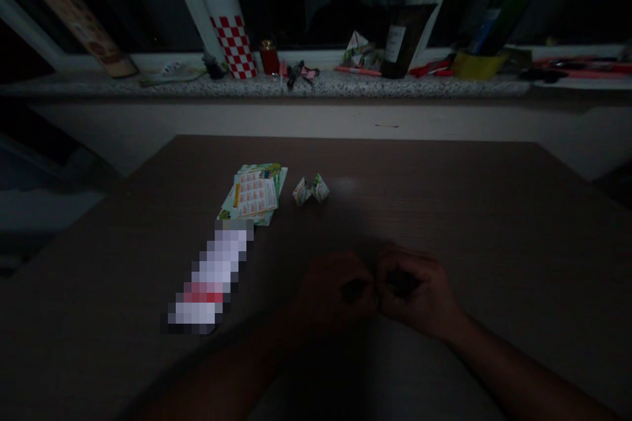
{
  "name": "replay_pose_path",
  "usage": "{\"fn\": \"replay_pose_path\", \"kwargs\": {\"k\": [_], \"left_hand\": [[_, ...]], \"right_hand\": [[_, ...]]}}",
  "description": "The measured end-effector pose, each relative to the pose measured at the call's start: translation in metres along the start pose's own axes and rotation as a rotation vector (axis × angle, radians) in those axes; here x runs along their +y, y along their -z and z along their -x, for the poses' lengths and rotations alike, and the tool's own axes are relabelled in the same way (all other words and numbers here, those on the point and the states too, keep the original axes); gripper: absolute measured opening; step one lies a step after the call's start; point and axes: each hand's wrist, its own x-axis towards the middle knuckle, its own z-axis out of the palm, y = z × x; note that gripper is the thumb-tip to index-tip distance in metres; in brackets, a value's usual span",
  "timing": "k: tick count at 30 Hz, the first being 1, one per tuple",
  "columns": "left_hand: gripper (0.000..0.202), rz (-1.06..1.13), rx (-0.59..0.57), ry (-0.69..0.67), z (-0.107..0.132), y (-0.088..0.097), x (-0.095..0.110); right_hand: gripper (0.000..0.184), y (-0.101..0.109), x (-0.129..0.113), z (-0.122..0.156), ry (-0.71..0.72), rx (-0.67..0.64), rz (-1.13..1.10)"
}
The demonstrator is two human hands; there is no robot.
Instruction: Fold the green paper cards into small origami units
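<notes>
Both hands rest close together on the brown table point(469, 210) near its front edge, in dim light. My left hand point(336, 293) and my right hand point(417, 293) are curled, fingertips touching each other, pinching something too dark to make out. Beyond them lies a small folded paper piece point(311, 190), well clear of the hands. To its left sits a stack of printed paper sheets point(254, 194). A long blurred-out object point(210, 283) lies diagonally left of my left hand.
A speckled windowsill point(306, 84) runs along the back with a red-and-white checked bottle point(232, 39), a small red jar point(269, 57), two dark glass bottles point(402, 39), folded paper point(360, 49) and pens. The window behind is dark.
</notes>
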Motion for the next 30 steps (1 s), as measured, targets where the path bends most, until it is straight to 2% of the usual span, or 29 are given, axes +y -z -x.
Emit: {"fn": "replay_pose_path", "kwargs": {"k": [4,15,18,21,23,27,30], "left_hand": [[0.005,-0.005,0.065,0.038,-0.001,0.005,0.001],[0.005,0.093,0.11,0.161,-0.002,0.014,0.005],[0.004,0.138,0.152,0.169,-0.002,0.018,0.004],[0.007,0.111,0.228,0.251,-0.001,0.023,0.001],[0.006,0.121,0.188,0.287,-0.001,0.024,0.0],[0.005,0.156,-0.011,0.26,-0.002,0.015,0.001],[0.004,0.182,-0.036,0.29,-0.004,0.011,0.002]], "right_hand": [[0.011,0.003,0.003,0.001,-0.053,-0.004,-0.039],[0.007,0.006,0.013,0.007,-0.203,-0.07,-0.049],[0.007,0.008,0.017,0.008,-0.218,-0.062,-0.074],[0.009,0.01,0.02,0.01,-0.234,-0.033,-0.098],[0.009,0.011,0.02,0.01,-0.213,-0.011,-0.126],[0.008,0.006,0.012,0.007,-0.117,-0.04,-0.096],[0.004,0.003,0.007,0.004,-0.051,-0.057,-0.129]]}}
